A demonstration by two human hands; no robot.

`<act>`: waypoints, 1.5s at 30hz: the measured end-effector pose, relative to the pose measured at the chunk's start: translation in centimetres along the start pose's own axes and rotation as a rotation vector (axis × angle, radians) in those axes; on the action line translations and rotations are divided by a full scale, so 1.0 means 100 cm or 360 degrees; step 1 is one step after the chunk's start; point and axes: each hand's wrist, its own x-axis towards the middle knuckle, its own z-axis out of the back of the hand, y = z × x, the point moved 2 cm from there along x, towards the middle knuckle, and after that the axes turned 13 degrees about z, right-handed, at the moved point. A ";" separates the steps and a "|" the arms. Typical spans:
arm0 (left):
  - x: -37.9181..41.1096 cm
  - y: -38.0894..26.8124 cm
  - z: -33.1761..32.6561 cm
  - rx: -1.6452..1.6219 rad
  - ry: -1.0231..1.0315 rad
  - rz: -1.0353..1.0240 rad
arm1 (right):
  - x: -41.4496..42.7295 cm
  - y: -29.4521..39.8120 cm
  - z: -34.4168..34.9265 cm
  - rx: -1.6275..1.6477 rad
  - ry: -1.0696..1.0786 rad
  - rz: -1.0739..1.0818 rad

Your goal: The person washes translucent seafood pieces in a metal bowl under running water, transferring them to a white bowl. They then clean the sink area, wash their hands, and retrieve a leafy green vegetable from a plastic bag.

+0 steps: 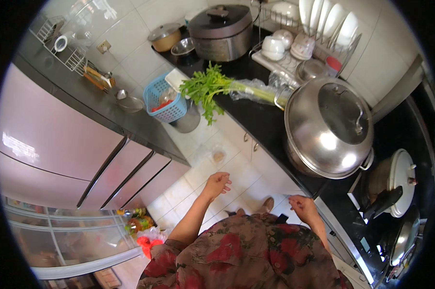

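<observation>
My left hand [217, 186] hangs over the tiled floor, its fingers loosely bent and apart, holding nothing. Close to the counter's front edge, my right hand [304, 208] is also free of any object, with its fingers half curled. A large stainless steel pot with a domed lid [306, 126] stands on the black countertop [252, 115] ahead of my right hand. Farther off, a bunch of celery [210, 86], partly in clear plastic, lies across the counter with its leaves over the edge. The pot's side hides the celery's stalk ends.
A blue plastic basket [170, 110] holds red items beyond the celery. At the back stand an electric cooker [221, 36] and a dish rack [342, 59]. A pressure cooker [403, 184] sits right, its black handle toward me. A pink refrigerator [58, 126] bounds the left side.
</observation>
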 end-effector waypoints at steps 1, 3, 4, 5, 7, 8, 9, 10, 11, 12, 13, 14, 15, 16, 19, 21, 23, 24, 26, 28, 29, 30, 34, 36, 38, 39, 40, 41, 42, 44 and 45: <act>0.003 -0.005 0.003 0.0135 0.0003 -0.0004 | 0.012 0.008 0.000 -0.0011 -0.0001 0.0031; 0.005 -0.013 0.031 0.0329 -0.0274 -0.0217 | 0.025 0.003 -0.010 0.0097 0.0034 0.0073; 0.009 -0.018 0.046 0.0232 -0.0394 -0.0225 | 0.031 -0.002 -0.015 0.0120 0.0099 0.0076; 0.013 -0.025 0.059 0.0125 -0.0458 -0.0237 | 0.037 -0.005 -0.019 0.0145 0.0157 0.0076; 0.016 -0.051 0.072 0.0011 -0.0570 -0.0171 | 0.051 0.001 -0.018 0.0029 0.0206 0.0077; 0.021 -0.058 0.077 0.0163 -0.0594 -0.0246 | 0.054 0.001 -0.021 0.0012 0.0222 0.0050; 0.024 -0.070 0.080 0.0302 -0.0622 -0.0342 | 0.061 0.002 -0.020 -0.0020 0.0234 0.0040; 0.029 -0.085 0.083 0.0445 -0.0644 -0.0443 | 0.066 0.004 -0.022 -0.0045 0.0202 0.0051; 0.037 -0.103 0.081 0.0652 -0.0732 -0.0605 | 0.072 0.006 -0.021 -0.0079 0.0173 0.0023; 0.038 -0.132 0.069 0.0858 -0.0808 -0.0777 | 0.077 0.009 -0.020 -0.0114 0.0134 -0.0016; 0.046 -0.156 0.057 0.1062 -0.0876 -0.0955 | 0.080 0.015 -0.020 -0.0146 0.0093 -0.0065; 0.062 -0.176 0.050 0.1218 -0.0868 -0.1176 | 0.087 0.022 -0.020 -0.0032 0.0011 -0.0077; 0.078 -0.197 0.041 0.1369 -0.0841 -0.1404 | 0.093 0.026 -0.025 -0.0234 0.0027 -0.0075; 0.090 -0.219 0.029 0.1476 -0.0785 -0.1547 | 0.099 0.036 -0.028 -0.0154 -0.0124 -0.0196; 0.124 -0.271 -0.009 0.1818 -0.0586 -0.1792 | 0.104 0.056 -0.048 0.0148 -0.0540 -0.0470; 0.146 -0.290 -0.034 0.1994 -0.0508 -0.1868 | 0.109 0.069 -0.061 -0.0039 -0.0580 -0.0445; 0.162 -0.302 -0.053 0.2143 -0.0459 -0.1934 | 0.117 0.094 -0.066 -0.0025 -0.0656 -0.0531; 0.170 -0.306 -0.061 0.2229 -0.0437 -0.1966 | 0.119 0.104 -0.068 -0.0013 -0.0698 -0.0585; 0.192 -0.312 -0.068 0.2287 -0.0175 -0.1595 | 0.113 0.113 -0.080 -0.0121 -0.0800 -0.0570; 0.212 -0.312 -0.072 0.2365 -0.0135 -0.1546 | 0.098 0.118 -0.091 -0.0108 -0.0905 -0.0657; 0.221 -0.312 -0.069 0.2416 -0.0231 -0.1678 | 0.091 0.121 -0.096 -0.0100 -0.0956 -0.0688; 0.220 -0.311 -0.068 0.2491 -0.0247 -0.1637 | 0.081 0.123 -0.101 -0.0108 -0.1004 -0.0780; 0.216 -0.322 -0.034 0.2714 -0.0392 -0.1547 | 0.046 0.130 -0.120 -0.0066 -0.1157 -0.0961; 0.205 -0.326 -0.002 0.2581 -0.0476 -0.1622 | 0.029 0.127 -0.133 -0.0002 -0.1263 -0.1009; 0.190 -0.324 0.027 0.2447 -0.0467 -0.1657 | 0.015 0.124 -0.142 0.0065 -0.1319 -0.1050; 0.177 -0.322 0.039 0.2418 -0.0433 -0.1664 | 0.007 0.120 -0.148 0.0092 -0.1338 -0.1033; 0.164 -0.319 0.050 0.2391 -0.0400 -0.1672 | -0.002 0.116 -0.154 0.0121 -0.1358 -0.1014; 0.153 -0.313 0.061 0.2345 -0.0341 -0.1756 | -0.010 0.113 -0.160 0.0150 -0.1377 -0.0995; 0.137 -0.305 0.067 0.2368 -0.0282 -0.1734 | -0.015 0.116 -0.159 0.0155 -0.1376 -0.0996; 0.096 -0.292 0.072 0.2359 -0.0139 -0.1801 | -0.025 0.112 -0.162 0.0237 -0.1412 -0.0888; 0.075 -0.280 0.071 0.2323 -0.0044 -0.1867 | -0.033 0.110 -0.164 0.0273 -0.1425 -0.0844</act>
